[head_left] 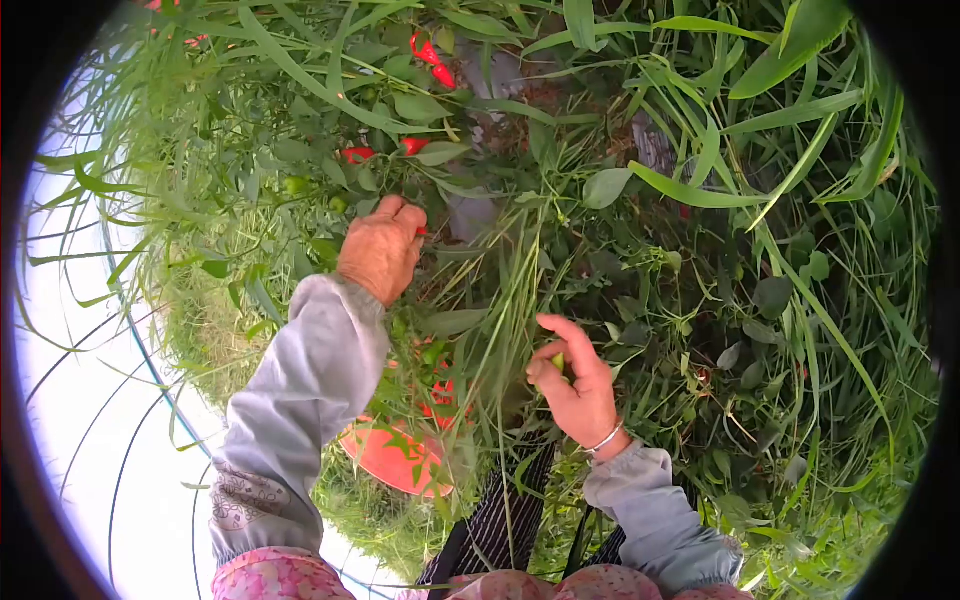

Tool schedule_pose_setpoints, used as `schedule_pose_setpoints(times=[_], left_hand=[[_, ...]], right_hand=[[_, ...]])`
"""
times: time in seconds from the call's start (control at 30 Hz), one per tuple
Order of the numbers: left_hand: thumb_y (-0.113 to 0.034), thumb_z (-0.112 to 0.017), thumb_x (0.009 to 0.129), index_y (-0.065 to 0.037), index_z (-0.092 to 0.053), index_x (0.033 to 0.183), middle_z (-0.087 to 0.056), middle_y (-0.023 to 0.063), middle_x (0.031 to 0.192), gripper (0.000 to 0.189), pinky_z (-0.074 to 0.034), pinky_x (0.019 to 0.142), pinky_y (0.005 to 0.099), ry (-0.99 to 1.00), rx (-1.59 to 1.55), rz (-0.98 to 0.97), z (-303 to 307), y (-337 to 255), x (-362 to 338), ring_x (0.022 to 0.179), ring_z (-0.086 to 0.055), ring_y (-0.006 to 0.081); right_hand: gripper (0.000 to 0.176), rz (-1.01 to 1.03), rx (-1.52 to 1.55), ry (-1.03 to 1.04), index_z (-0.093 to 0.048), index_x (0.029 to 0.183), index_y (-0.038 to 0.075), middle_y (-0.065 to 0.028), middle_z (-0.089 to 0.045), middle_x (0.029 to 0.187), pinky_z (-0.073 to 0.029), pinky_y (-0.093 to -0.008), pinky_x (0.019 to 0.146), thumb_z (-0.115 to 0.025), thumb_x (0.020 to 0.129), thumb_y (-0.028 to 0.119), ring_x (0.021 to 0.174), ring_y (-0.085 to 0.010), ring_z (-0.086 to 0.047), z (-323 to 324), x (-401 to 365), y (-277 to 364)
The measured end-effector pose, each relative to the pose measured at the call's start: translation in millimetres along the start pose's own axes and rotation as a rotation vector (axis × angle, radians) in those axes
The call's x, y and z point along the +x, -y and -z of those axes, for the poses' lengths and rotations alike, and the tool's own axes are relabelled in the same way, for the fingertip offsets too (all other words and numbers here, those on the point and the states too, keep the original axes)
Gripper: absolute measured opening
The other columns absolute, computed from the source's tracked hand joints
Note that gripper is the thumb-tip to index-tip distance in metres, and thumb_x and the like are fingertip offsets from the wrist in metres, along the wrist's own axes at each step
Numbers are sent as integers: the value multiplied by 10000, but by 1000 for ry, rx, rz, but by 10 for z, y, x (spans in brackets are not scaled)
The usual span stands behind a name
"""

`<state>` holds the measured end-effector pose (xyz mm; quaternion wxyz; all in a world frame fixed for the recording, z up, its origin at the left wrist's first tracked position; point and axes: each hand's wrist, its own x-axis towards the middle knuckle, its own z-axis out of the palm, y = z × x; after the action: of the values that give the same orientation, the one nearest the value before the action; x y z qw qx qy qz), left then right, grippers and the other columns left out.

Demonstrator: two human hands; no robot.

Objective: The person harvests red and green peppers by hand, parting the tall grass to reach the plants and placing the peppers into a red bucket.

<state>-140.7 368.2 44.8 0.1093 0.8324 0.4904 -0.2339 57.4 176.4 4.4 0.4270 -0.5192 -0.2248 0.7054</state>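
My left hand [385,245] is among the pepper plants at centre left, its fingers curled round a small red pepper [421,232] that shows at their edge. To the right and lower down, my right hand [578,385] is closed with thumb and fingers together, and a small yellow-green thing [558,362] shows between them. What it is I cannot make out. Just above my left hand hang red peppers [357,155], and green ones [296,185] sit farther left among the leaves.
More red peppers [425,48] hang at the top. A reddish basin [395,458] with red peppers above it stands low left, partly behind leaves. Tall grass [800,190] fills the right side. Curved dark lines cross the bright area at left. My striped trousers [515,500] show below.
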Motion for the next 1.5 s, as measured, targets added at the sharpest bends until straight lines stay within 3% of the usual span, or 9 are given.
schedule_pose_setpoints(times=[0.13,0.3,0.43,0.57,0.67,0.8,0.97,1.23,1.5], left_hand=[[-69,-624,757,-85,-484,928,-589,119,931,222,-426,777,424,179,-110,143,-115,-9,-37,896,-564,328],[-69,-577,812,-86,-583,966,-605,93,870,154,-425,784,399,-186,-130,-45,78,-97,-227,864,-560,315],[-56,-581,799,-97,-628,941,-621,84,913,155,-422,813,373,-141,-406,90,280,-173,-400,853,-564,296],[-38,-580,793,-78,-614,945,-609,71,870,161,-425,839,356,-241,-251,-138,566,-325,-278,873,-578,282],[-59,-591,764,-82,-622,941,-622,106,938,181,-465,802,376,-304,-507,22,715,-347,234,903,-601,272],[-81,-507,841,-52,-589,990,-615,133,926,173,-487,741,414,-180,367,-62,241,135,1098,852,-603,329],[-128,-576,779,-60,-592,940,-613,114,937,175,-481,789,401,523,408,109,64,249,1343,905,-599,306],[-87,-581,740,-101,-583,936,-589,70,779,196,-475,681,366,-244,306,-263,-179,151,418,761,-579,253],[-107,-619,767,-100,-605,924,-610,84,712,158,-482,597,362,-321,-117,-124,43,134,304,646,-597,254]], right_hand=[[393,6,429,164,-452,1247,65,-19,-594,851,-460,-225,697,-493,870,-39,771,-82,-571,9,44,76],[358,-126,349,391,-486,1225,96,-8,-606,906,-468,-230,719,-517,879,8,780,-85,-580,-200,-38,-78],[321,-140,290,381,-503,1204,104,-8,-613,883,-474,-232,702,-523,888,50,796,-84,-593,-218,-8,-163],[304,-139,249,353,-513,1184,117,-11,-625,873,-474,-237,704,-531,886,64,816,-89,-606,-235,-16,-197],[299,-150,172,362,-519,1177,106,-14,-622,874,-474,-236,713,-524,883,48,807,-88,-598,-253,-18,-182],[302,-130,77,343,-528,1172,80,-17,-602,868,-474,-225,715,-513,879,9,780,-81,-575,-264,-27,-184],[309,-186,31,359,-534,1163,82,-9,-599,847,-472,-228,696,-550,861,22,758,-77,-581,-262,-37,-249],[311,-168,78,305,-547,1141,138,7,-633,827,-439,-231,594,-592,837,86,632,-63,-524,-304,-24,-319],[297,-200,103,303,-545,1140,101,-12,-619,845,-468,-227,648,-569,850,43,734,-70,-580,-322,-15,-353]])
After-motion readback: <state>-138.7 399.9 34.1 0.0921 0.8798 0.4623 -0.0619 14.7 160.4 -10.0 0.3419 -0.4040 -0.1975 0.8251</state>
